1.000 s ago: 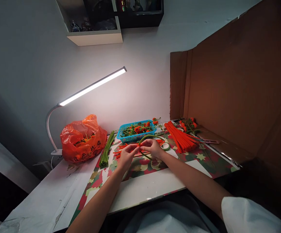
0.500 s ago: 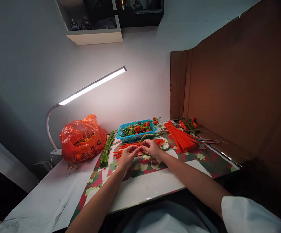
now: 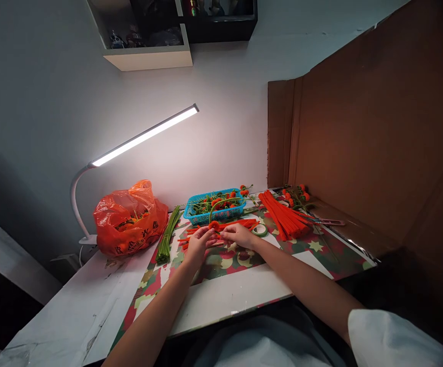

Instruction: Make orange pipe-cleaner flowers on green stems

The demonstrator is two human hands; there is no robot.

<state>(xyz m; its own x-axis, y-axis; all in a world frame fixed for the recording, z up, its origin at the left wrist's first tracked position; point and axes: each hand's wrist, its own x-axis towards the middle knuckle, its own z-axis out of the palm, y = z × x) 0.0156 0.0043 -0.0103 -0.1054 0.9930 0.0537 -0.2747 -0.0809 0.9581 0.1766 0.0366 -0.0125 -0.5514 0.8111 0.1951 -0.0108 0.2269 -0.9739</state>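
Both of my hands meet over the patterned mat (image 3: pixel 282 252) near the table's middle. My left hand (image 3: pixel 199 243) pinches a small orange pom-pom (image 3: pixel 214 225) on a green fuzzy wire (image 3: pixel 225 202) that arches up toward the blue basket (image 3: pixel 214 208). My right hand (image 3: pixel 237 235) is closed on the same wire just to the right of the pom-pom. Loose short orange wire pieces (image 3: pixel 240 223) lie on the mat right behind my hands.
An orange plastic bag (image 3: pixel 129 218) sits at left below a lit desk lamp (image 3: pixel 140 137). A bundle of green wires (image 3: pixel 168 234) lies beside it. A green tape roll (image 3: pixel 260 230), long orange wires (image 3: pixel 284 214) and scissors (image 3: pixel 330 222) lie right. Cardboard (image 3: pixel 359 137) walls the right side.
The green wire's loop has swung from in front of my right hand up and back toward the basket, and an orange pom-pom now shows between my fingertips. Both hands shifted slightly away from me.
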